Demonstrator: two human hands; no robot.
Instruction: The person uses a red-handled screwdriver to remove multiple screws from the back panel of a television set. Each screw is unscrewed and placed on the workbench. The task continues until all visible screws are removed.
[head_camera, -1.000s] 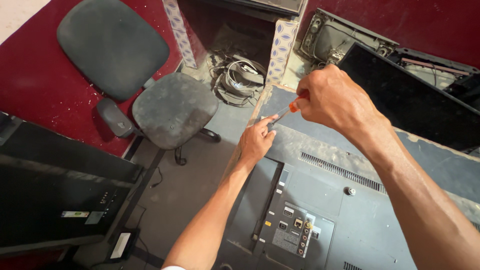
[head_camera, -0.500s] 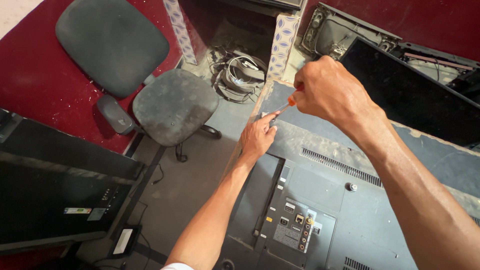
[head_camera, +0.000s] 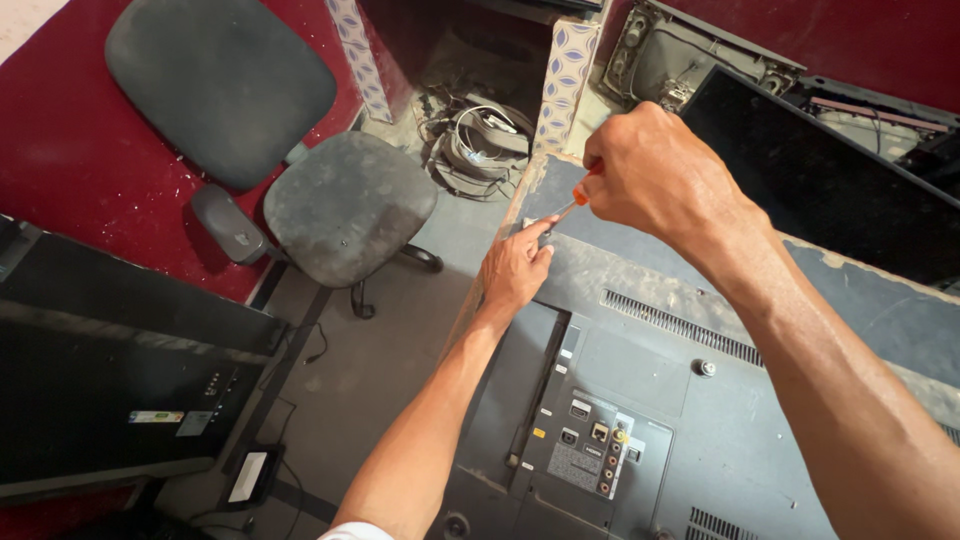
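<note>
Clenched right hand (head_camera: 660, 175) grips my screwdriver (head_camera: 572, 203); shaft slants toward seven o'clock, tip at television back (head_camera: 640, 400) top corner; left hand (head_camera: 515, 270), nearer, fingertips steadying tip, holding nothing.

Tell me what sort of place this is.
Probably a television repair workshop. A flat television lies back-up under the right hand holding a screwdriver, an old set's casing stands nearby, and cables pile on the floor.
</note>
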